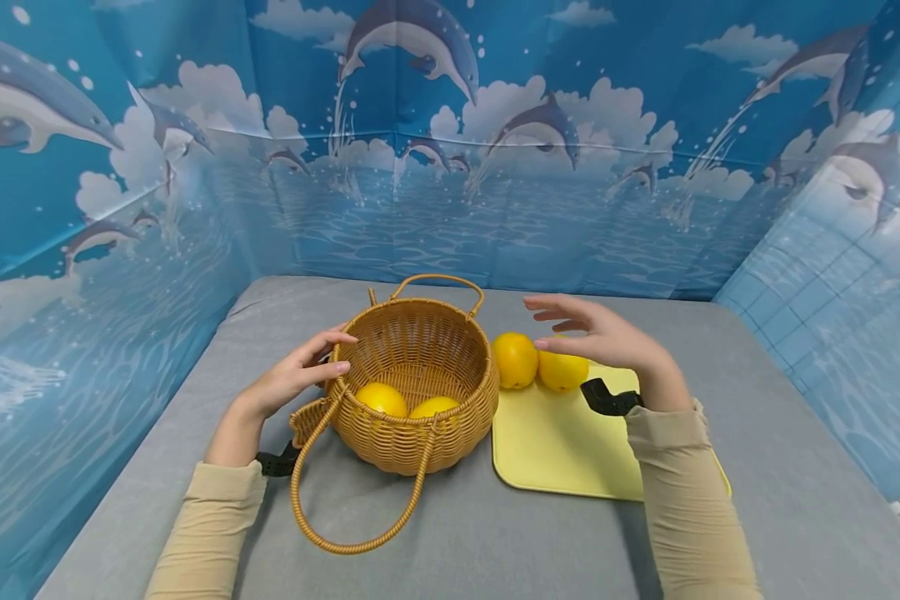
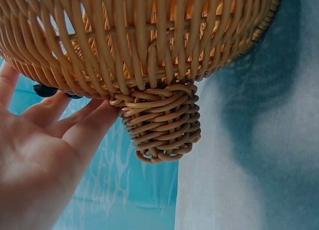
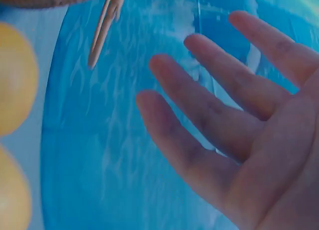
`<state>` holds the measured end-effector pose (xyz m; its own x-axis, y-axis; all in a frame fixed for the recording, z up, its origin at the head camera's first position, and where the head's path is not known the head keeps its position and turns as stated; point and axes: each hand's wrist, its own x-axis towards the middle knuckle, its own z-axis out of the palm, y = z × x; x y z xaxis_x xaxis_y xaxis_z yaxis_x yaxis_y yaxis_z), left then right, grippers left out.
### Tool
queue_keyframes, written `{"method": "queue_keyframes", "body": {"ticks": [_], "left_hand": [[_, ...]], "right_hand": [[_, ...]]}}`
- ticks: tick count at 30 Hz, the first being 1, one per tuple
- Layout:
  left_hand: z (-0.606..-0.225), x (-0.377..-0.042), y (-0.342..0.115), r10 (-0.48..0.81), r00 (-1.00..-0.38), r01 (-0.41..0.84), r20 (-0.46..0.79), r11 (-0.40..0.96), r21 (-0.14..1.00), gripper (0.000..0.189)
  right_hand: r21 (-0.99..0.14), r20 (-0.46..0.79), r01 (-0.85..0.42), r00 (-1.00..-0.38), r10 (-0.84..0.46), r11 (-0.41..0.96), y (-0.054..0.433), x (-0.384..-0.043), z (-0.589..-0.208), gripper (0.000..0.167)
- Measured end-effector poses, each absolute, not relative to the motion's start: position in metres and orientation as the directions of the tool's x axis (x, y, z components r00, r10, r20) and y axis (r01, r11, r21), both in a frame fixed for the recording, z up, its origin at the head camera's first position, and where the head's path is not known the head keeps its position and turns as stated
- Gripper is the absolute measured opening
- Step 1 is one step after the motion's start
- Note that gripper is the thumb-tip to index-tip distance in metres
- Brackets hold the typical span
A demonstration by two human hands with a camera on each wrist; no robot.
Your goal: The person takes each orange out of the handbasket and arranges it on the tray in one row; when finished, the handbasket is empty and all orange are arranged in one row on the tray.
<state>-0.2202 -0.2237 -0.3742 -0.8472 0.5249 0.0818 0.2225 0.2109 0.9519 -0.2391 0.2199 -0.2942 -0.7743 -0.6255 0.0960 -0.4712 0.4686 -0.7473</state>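
Note:
A round wicker basket (image 1: 420, 450) stands on the grey surface, with two yellow fruits (image 1: 381, 399) inside it. At its left rim, my left hand (image 1: 292, 375) holds on, thumb and index fingertip over the edge. The left wrist view shows the other fingers (image 2: 102, 118) against the woven outer wall, beside a short wicker stub (image 2: 162, 123). My right hand (image 1: 607, 337) hovers with fingers spread, holding nothing, over two more yellow fruits (image 1: 515, 360) at the back of a yellow tray (image 1: 562, 450). In the right wrist view its fingers (image 3: 209, 110) are apart from the fruits.
One looped basket handle (image 1: 352, 547) hangs down toward the front; another (image 1: 438, 277) stands up at the back. The tray lies right of the basket. A blue dolphin-print curtain (image 1: 420, 208) surrounds the grey cloth-covered surface (image 1: 495, 550) at the back and sides.

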Motion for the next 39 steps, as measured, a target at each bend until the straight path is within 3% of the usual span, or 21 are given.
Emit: {"method": "queue_keyframes", "body": {"ticks": [8,19,32,39], "left_hand": [[-0.375,-0.221,-0.224,0.526,-0.846,0.225,0.085,0.208,0.952,0.048],[-0.373,-0.222,-0.223,0.524,-0.847,0.228,0.088,0.21,0.951,0.047],[-0.374,-0.222,-0.223,0.518,-0.853,0.209,0.069,0.217,0.954,0.047],[-0.374,-0.221,-0.223,0.515,-0.855,0.202,0.059,0.227,0.953,0.048]], "right_hand": [[-0.745,0.017,-0.535,-0.613,-0.79,0.398,0.169,-0.256,-0.261,0.053],[-0.645,-0.138,-0.615,-0.49,-0.861,0.454,0.101,-0.275,-0.233,0.057],[-0.724,-0.213,-0.599,-0.279,-0.936,0.343,0.053,-0.299,-0.251,0.047],[-0.768,-0.265,-0.536,-0.233,-0.936,0.35,0.041,-0.31,-0.27,0.044]]}}
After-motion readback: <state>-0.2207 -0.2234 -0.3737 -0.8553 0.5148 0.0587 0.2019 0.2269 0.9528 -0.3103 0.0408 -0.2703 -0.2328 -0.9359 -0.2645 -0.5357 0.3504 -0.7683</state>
